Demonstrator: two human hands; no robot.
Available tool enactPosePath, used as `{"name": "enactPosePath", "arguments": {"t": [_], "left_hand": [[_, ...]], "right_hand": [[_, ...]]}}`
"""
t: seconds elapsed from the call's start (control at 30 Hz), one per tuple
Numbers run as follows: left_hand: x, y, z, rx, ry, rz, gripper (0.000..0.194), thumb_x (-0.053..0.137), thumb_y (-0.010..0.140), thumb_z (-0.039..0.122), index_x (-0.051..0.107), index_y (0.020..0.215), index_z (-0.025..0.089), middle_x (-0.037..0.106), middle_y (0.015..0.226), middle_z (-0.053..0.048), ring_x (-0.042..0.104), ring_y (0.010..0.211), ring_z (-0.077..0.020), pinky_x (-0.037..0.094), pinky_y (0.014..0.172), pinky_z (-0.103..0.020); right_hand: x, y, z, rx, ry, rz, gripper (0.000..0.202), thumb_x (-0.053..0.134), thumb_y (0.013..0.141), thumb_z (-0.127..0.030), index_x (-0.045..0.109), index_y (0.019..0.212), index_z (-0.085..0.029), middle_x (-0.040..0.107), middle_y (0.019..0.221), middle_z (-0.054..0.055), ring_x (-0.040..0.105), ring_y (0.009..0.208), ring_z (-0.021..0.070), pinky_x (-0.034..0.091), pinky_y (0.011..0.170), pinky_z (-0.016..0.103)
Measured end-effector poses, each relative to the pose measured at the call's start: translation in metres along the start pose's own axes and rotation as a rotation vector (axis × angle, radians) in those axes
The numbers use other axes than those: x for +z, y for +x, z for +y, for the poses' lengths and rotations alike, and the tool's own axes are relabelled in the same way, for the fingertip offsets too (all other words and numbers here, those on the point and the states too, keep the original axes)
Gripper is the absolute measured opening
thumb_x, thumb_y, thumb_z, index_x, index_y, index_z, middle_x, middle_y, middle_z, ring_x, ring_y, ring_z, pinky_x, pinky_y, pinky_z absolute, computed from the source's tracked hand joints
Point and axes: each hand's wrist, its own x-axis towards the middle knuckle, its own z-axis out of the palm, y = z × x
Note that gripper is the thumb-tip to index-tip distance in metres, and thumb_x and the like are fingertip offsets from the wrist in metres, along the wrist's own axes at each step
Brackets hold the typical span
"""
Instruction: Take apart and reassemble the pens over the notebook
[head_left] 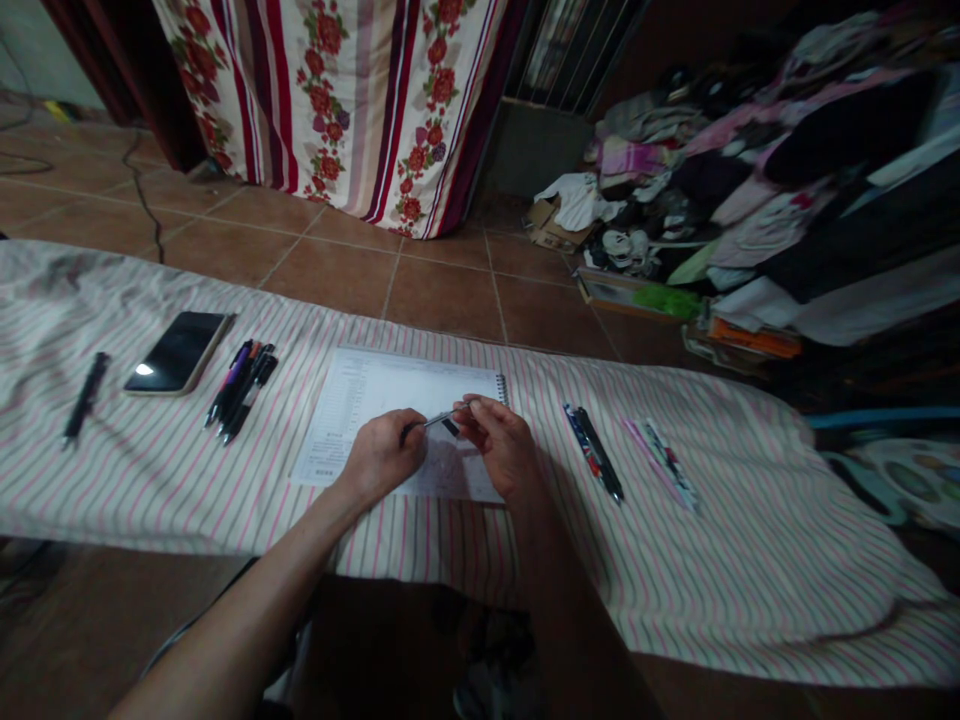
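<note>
Above a spiral notebook (405, 385), my two hands hold a slim pen (439, 418) between them. My left hand (386, 445) is closed around its dark end. The fingertips of my right hand (495, 435) pinch the other, greyish end. A small black piece (450, 427) shows just under the right fingers; whether it is a cap or part of the pen, I cannot tell. The notebook lies flat, with its coil along the right edge and printed text on the left of the page.
On the striped cloth (285, 510) to the left lie a phone (180, 352), several pens (241, 392) and a lone black pen (86, 400). To the right are dark pens (595, 452) and lighter pens (661, 463). Beyond are a floral curtain (330, 100) and piled clothes (697, 160).
</note>
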Motion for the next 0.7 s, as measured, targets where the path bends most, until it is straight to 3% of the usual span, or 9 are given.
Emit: {"name": "enactPosePath", "arguments": {"t": [0.2,0.47,0.7], "left_hand": [[0.0002,-0.0002,-0.0007,0.011,-0.016,-0.005,0.026,0.046,0.082,0.021,0.069,0.094,0.020,0.067,0.073,-0.002,0.059,0.067,-0.0147,0.042,0.066,-0.025],[0.0005,0.0003,-0.0013,0.032,0.010,-0.008,0.027,0.046,0.082,0.020,0.069,0.094,0.019,0.070,0.084,-0.005,0.061,0.077,-0.0170,0.042,0.069,-0.026],[0.0017,0.0007,-0.0034,0.023,-0.004,-0.014,0.027,0.046,0.082,0.022,0.069,0.095,0.019,0.068,0.076,-0.003,0.059,0.067,-0.0151,0.041,0.065,-0.026]], "right_hand": [[-0.0001,-0.0004,-0.0008,-0.004,-0.018,0.015,0.028,0.076,0.059,-0.034,0.068,0.079,-0.017,0.071,0.077,0.003,0.065,0.066,0.0123,0.051,0.056,0.021],[0.0010,-0.0008,-0.0017,0.031,-0.004,0.026,0.027,0.077,0.058,-0.033,0.067,0.078,-0.018,0.071,0.077,0.002,0.066,0.065,0.0112,0.050,0.054,0.018],[0.0011,-0.0005,-0.0005,0.018,-0.011,0.017,0.028,0.077,0.058,-0.034,0.067,0.078,-0.017,0.071,0.077,0.003,0.065,0.065,0.0119,0.050,0.054,0.019]]}}
